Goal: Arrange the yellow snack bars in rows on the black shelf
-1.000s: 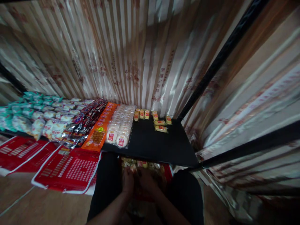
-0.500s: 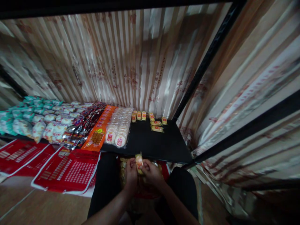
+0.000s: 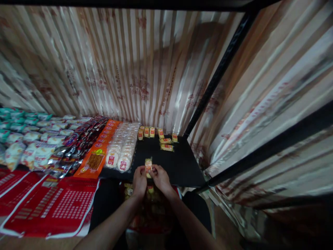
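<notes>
A small yellow packaged snack is upright between my two hands, over the front edge of the black shelf. My left hand pinches its left side, and my right hand grips its right side. Below my wrists, between my knees, a red bag contains several similar yellow packets, partly hidden by my arms. Toward the back of the shelf lie several more yellow packets; some stand in a short row, while others lie loosely, like one flat packet.
Left of the yellow packets are clear-wrapped round crackers, an orange snack bag, dark shiny packets and white-and-teal packets. Red printed bags hang below the shelf edge. Black posts and a striped curtain enclose the back and right.
Both hands have moved forward and up with the yellow packaged snack, from above the red bag to the shelf's front edge. My view has shifted slightly right.
</notes>
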Demonstrator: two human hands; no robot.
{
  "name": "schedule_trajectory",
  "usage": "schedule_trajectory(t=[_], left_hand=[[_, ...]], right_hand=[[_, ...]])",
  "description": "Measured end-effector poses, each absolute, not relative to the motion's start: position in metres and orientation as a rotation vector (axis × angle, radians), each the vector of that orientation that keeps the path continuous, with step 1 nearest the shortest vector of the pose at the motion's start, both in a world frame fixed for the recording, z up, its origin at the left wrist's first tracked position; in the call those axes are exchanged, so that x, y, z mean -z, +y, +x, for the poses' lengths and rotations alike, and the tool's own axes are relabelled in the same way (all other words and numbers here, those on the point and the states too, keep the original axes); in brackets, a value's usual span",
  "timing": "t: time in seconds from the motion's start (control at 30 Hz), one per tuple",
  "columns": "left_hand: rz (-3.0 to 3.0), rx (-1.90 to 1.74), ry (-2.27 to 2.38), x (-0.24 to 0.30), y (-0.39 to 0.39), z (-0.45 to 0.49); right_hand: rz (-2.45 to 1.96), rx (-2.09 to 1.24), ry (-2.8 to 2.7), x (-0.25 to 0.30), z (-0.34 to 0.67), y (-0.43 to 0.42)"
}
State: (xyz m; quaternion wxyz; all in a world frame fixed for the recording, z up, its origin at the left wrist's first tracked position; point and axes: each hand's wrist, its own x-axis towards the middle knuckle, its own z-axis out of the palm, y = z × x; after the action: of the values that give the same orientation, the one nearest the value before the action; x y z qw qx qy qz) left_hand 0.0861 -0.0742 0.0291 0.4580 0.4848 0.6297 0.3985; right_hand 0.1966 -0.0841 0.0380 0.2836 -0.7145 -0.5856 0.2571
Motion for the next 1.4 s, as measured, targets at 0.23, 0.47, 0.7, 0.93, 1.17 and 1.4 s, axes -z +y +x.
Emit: schedule_trajectory(t=[0.23, 0.47, 0.7, 0.93, 1.17, 1.4], left_hand=[[1.311, -0.898, 1.679, -0.029, -0.031, 0.1], [1.215, -0.91, 1.695, -0.028, 0.009, 0.118], [1.207, -0.994, 1.632, -0.03, 0.043, 0.13], [1.277, -1.059, 1.638, -0.035, 0.068, 0.135], [1.337, -1.01, 1.691, -0.039, 0.082, 0.138], [1.43, -1.007, 1.742, -0.041, 0.089, 0.14]], right_hand=[[-2.038, -0.54, -1.639, -0.027, 0.199, -0.041], [-2.136, -0.446, -1.602, -0.019, 0.194, 0.006], [-2.058, -0.443, -1.55, -0.016, 0.2, 0.046], [-1.93, -0.421, -1.478, -0.011, 0.205, 0.073], [-1.884, -0.404, -1.383, -0.009, 0.204, 0.089], [-2.037, -0.446, -1.381, -0.016, 0.205, 0.095]])
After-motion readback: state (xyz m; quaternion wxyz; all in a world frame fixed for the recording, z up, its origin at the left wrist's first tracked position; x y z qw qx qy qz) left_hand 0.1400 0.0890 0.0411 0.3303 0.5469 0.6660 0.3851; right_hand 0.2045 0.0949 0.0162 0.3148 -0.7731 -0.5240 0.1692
